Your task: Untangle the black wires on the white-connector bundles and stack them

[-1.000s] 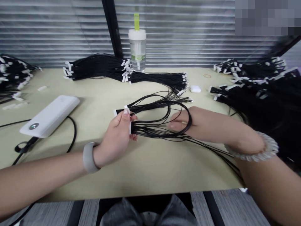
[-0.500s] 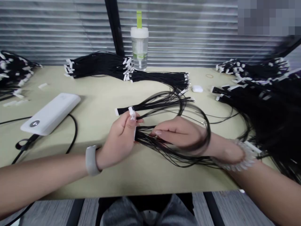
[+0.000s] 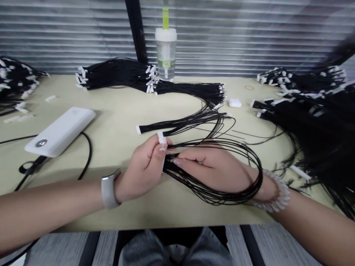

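My left hand is closed on a black wire harness, its thumb pressing near a white connector. The wires run rightward and bend into a loop that passes over my right wrist. My right hand sits inside that loop with finger and thumb pinched together on wires close to the connector end; its other fingers are curled and partly hidden. Just behind my hands lies another flat bundle of black wires with a white connector at its left end.
A white power bank with a black cable lies at left. Bundled harnesses stretch along the back beside a clear bottle. A large pile of black harnesses covers the right side. A small white case lies nearby.
The wire loop has swung lower and spread wider around my right hand. My right hand has shifted slightly left and down, closer to the connector; my left hand has moved slightly right.
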Action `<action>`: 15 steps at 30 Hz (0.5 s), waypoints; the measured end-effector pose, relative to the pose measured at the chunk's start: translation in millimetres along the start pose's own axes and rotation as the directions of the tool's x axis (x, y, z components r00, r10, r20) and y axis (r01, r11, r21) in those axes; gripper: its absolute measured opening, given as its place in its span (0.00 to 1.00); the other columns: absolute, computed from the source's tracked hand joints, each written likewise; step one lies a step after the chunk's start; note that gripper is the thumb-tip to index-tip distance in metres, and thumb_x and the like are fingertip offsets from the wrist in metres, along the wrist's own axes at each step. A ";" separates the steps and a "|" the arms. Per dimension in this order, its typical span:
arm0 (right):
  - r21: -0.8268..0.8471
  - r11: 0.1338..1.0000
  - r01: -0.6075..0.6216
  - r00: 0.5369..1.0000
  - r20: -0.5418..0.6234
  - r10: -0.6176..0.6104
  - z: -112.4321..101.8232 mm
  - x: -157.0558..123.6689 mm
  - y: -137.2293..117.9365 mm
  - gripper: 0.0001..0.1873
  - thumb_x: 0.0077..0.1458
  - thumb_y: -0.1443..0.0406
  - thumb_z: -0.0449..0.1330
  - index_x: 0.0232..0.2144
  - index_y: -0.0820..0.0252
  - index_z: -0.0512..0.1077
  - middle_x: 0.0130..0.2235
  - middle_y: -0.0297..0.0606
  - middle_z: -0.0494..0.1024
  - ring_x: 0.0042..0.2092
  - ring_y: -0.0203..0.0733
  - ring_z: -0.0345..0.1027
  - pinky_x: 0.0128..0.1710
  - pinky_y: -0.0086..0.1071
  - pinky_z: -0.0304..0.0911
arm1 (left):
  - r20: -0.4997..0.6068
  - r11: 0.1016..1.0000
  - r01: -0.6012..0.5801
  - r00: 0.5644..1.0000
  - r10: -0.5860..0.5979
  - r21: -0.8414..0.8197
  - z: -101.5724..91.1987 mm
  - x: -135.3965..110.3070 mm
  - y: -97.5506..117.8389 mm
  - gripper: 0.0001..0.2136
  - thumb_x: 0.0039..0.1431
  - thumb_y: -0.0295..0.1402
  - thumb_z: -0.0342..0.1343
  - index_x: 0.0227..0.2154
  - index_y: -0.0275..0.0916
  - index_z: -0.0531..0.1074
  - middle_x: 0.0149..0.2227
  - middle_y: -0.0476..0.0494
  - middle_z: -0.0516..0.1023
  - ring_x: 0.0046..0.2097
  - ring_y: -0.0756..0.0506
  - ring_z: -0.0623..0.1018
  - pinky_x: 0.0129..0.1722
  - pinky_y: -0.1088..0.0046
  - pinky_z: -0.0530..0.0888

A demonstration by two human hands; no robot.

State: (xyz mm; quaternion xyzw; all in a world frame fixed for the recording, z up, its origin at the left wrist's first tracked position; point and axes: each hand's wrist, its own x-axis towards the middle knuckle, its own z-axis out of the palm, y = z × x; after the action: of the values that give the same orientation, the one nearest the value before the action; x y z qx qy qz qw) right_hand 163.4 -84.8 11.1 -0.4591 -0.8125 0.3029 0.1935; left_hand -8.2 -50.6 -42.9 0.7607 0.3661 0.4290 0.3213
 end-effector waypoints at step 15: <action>-0.080 0.996 0.046 0.999 -0.002 -0.047 1.0 2.1 5.5 0.15 0.59 0.62 0.45 0.25 0.60 0.65 0.25 0.26 0.66 0.27 0.25 0.54 0.29 0.21 0.50 | 0.018 0.996 -0.083 0.996 0.083 0.029 -0.6 2.2 -0.2 0.10 0.62 0.33 0.40 0.33 0.37 0.65 0.26 0.49 0.66 0.26 0.52 0.65 0.25 0.78 0.65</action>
State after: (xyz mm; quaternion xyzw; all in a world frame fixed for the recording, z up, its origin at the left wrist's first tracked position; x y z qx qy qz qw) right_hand 165.2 -81.0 6.8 -0.4481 -0.8340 0.2644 0.1837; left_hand -8.0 -48.6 -41.9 0.7835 0.3378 0.4300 0.2951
